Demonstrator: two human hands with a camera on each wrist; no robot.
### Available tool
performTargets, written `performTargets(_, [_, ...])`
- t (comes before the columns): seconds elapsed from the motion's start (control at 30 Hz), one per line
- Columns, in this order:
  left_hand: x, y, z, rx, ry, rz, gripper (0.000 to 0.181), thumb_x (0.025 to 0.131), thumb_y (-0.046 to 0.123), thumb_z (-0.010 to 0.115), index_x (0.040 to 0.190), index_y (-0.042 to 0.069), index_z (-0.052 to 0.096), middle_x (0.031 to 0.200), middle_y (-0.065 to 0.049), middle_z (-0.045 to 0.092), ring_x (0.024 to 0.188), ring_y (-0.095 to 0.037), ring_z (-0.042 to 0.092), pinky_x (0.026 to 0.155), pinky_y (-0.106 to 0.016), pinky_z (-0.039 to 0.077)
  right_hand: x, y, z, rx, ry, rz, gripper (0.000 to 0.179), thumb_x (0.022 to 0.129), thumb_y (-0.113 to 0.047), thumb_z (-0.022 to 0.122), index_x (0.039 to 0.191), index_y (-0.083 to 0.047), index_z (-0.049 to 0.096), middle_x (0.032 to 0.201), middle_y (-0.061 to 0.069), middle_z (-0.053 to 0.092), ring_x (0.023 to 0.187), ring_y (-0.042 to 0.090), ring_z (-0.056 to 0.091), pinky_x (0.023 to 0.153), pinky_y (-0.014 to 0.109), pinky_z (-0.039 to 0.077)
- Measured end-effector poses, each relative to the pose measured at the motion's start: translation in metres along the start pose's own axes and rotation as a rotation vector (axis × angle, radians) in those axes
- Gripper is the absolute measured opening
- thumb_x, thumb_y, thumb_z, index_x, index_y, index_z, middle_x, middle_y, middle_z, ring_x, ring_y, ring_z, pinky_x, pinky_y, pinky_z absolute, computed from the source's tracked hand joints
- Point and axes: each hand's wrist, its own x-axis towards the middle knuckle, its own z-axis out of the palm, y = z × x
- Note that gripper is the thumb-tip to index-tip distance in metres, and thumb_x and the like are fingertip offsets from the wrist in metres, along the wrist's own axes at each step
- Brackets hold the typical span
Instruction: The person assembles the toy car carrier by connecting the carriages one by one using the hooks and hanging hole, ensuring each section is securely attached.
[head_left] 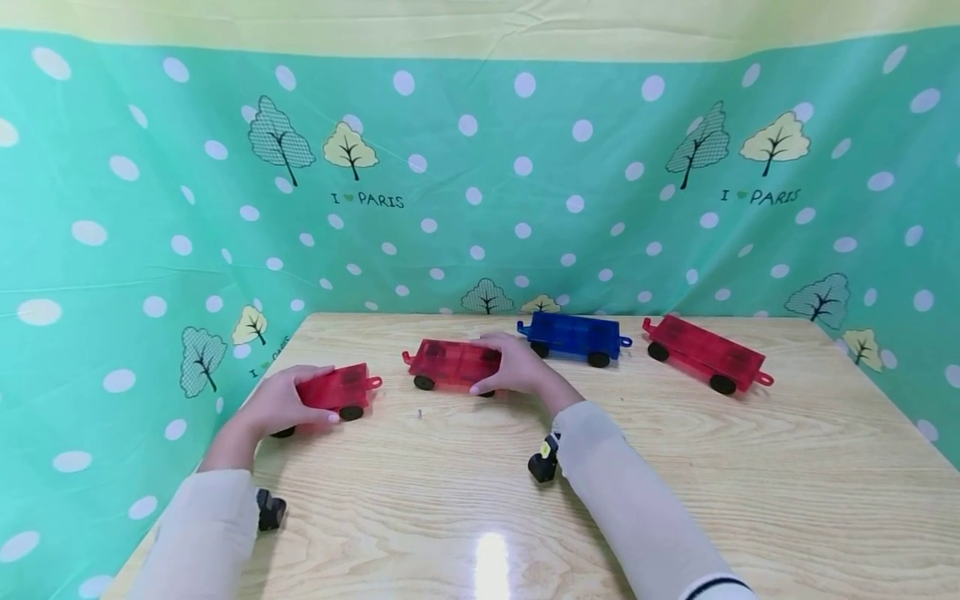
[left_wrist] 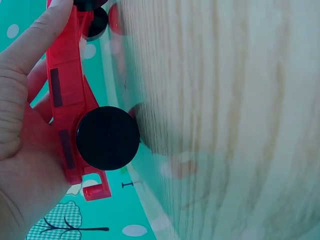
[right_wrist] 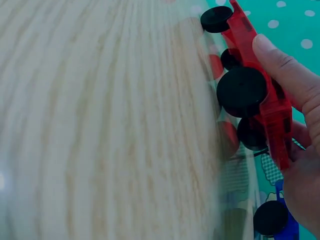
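My left hand (head_left: 281,402) grips a red toy train car (head_left: 347,387) near the table's left edge, thumb along the near side. In the left wrist view that car (left_wrist: 67,95) shows a black wheel at the tabletop and a red hook at its end. Right of it, my right hand (head_left: 516,367) holds a second red toy train car (head_left: 442,365) by its right end. The right wrist view shows the thumb on this car's side (right_wrist: 247,47), its black wheels low over or on the wood. A gap separates the two held cars; the left one's loop faces the other's hook.
A blue toy train car (head_left: 573,335) stands behind and right of my right hand. Farther right is another red car (head_left: 705,354), set at an angle. Polka-dot cloth (head_left: 480,167) rises behind the wooden table (head_left: 420,500) and along its sides. Black wrist cameras sit under both sleeves.
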Motion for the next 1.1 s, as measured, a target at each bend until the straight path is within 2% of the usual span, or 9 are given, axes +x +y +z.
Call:
performTargets(0.13, [0.002,0.000,0.000,-0.026,-0.005,-0.002,0.092,0.068,0.042,0.088,0.143,0.004,0.049,0.138,-0.026,0.048,0.115,-0.040,0.048,0.085,-0.048,0.050,0.000,0.004,0.000,0.014,0.028,0.023,0.080,0.069,-0.030,0.091,0.139,-0.014,0.056,0.144,0.006,0.049,0.135,0.026,0.040,0.110,0.041,0.035])
performTargets(0.43, [0.004,0.002,-0.001,-0.046,-0.006,0.010,0.091,0.068,0.041,0.089,0.142,0.005,0.051,0.138,-0.025,0.048,0.117,-0.041,0.047,0.085,-0.049,0.051,-0.005,0.008,-0.003,0.093,0.029,0.050,0.076,0.068,-0.024,0.091,0.137,-0.016,0.058,0.144,0.004,0.049,0.136,0.024,0.040,0.108,0.039,0.036])
performTargets(0.53, [0.003,0.002,-0.002,-0.045,-0.001,0.019,0.089,0.067,0.039,0.089,0.140,0.004,0.052,0.138,-0.025,0.049,0.117,-0.041,0.047,0.086,-0.049,0.050,-0.008,0.007,-0.002,0.122,0.023,0.050,0.076,0.068,-0.023,0.091,0.137,-0.017,0.059,0.144,0.004,0.049,0.133,0.024,0.042,0.098,0.036,0.047])
performTargets(0.6, [0.003,0.002,-0.003,-0.043,-0.003,0.026,0.089,0.068,0.039,0.089,0.140,0.003,0.052,0.138,-0.025,0.049,0.117,-0.041,0.047,0.086,-0.049,0.050,-0.010,0.007,-0.001,0.148,0.018,0.056,0.076,0.068,-0.021,0.091,0.137,-0.017,0.059,0.145,0.004,0.049,0.129,0.023,0.045,0.083,0.036,0.054])
performTargets(0.7, [0.001,0.003,-0.003,-0.039,-0.008,0.034,0.089,0.068,0.040,0.089,0.140,0.003,0.052,0.138,-0.025,0.048,0.117,-0.042,0.047,0.086,-0.049,0.050,-0.014,0.007,0.001,0.168,0.009,0.066,0.077,0.067,-0.022,0.092,0.137,-0.018,0.059,0.145,0.003,0.049,0.123,0.021,0.048,0.071,0.031,0.055])
performTargets(0.77, [0.000,0.003,-0.004,-0.035,-0.008,0.038,0.089,0.068,0.040,0.089,0.140,0.003,0.052,0.138,-0.026,0.048,0.117,-0.042,0.046,0.085,-0.049,0.050,-0.017,0.006,0.002,0.189,-0.008,0.069,0.077,0.068,-0.021,0.091,0.137,-0.018,0.059,0.146,0.004,0.047,0.108,0.026,0.059,0.059,0.034,0.055])
performTargets(0.87, [-0.002,0.003,-0.005,-0.034,-0.002,0.043,0.088,0.069,0.039,0.089,0.140,0.002,0.052,0.138,-0.026,0.049,0.116,-0.042,0.047,0.084,-0.048,0.051,-0.019,0.005,0.002,0.186,-0.013,0.058,0.077,0.068,-0.022,0.091,0.137,-0.018,0.058,0.147,0.003,0.047,0.099,0.030,0.062,0.061,0.035,0.056])
performTargets(1.0, [-0.003,0.003,-0.006,-0.028,0.001,0.043,0.088,0.069,0.040,0.089,0.140,0.003,0.052,0.137,-0.026,0.049,0.115,-0.042,0.048,0.083,-0.048,0.052,-0.021,0.005,0.003,0.140,0.001,0.039,0.076,0.067,-0.025,0.092,0.136,-0.019,0.060,0.145,0.000,0.049,0.124,0.025,0.051,0.091,0.034,0.051])
performTargets(1.1, [-0.003,0.004,-0.007,-0.031,-0.004,0.044,0.089,0.068,0.041,0.089,0.140,0.004,0.052,0.137,-0.026,0.050,0.115,-0.042,0.048,0.083,-0.047,0.052,-0.024,0.004,0.004,0.147,-0.011,0.043,0.076,0.067,-0.024,0.092,0.136,-0.020,0.060,0.145,0.001,0.049,0.115,0.024,0.058,0.086,0.039,0.054])
